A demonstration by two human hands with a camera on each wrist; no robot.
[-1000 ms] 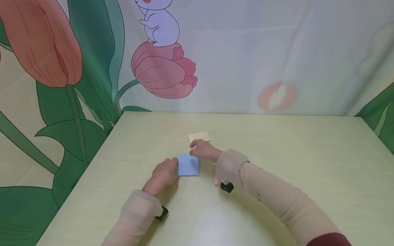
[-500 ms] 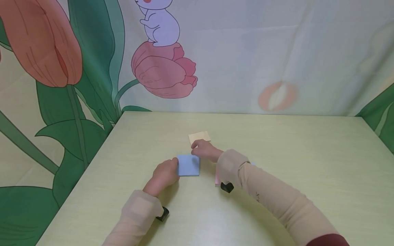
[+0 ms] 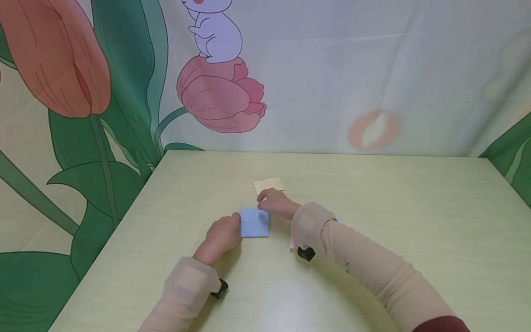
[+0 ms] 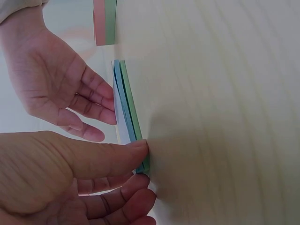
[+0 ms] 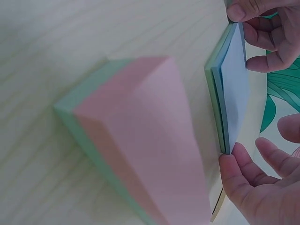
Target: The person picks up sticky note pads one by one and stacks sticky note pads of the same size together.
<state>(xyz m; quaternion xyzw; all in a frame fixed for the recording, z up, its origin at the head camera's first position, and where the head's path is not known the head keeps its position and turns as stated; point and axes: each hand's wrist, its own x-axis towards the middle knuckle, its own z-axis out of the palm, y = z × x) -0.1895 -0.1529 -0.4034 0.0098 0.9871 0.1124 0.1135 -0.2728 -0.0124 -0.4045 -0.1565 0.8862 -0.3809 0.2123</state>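
In the head view, a square pad of sticky notes (image 3: 254, 223) lies on the table, blue on top. The wrist views show a green layer (image 4: 129, 101) under the blue one. My left hand (image 3: 221, 235) holds the pad at its left side, thumb and fingers pinching the edges by the corner. My right hand (image 3: 277, 203) is at the far right corner. Its fingertips touch the pad's edge in the right wrist view, while the thumb (image 5: 289, 127) stays apart from it.
A pale yellow paper pad (image 3: 269, 184) lies just beyond my right hand. Under my right wrist is a thicker pink and green block of notes (image 5: 140, 122), mostly hidden in the head view. A patterned cloth (image 3: 311, 83) hangs behind the table.
My right fingers have shifted very slightly to the right along the pad's far edge. The pad and my left hand have barely moved.
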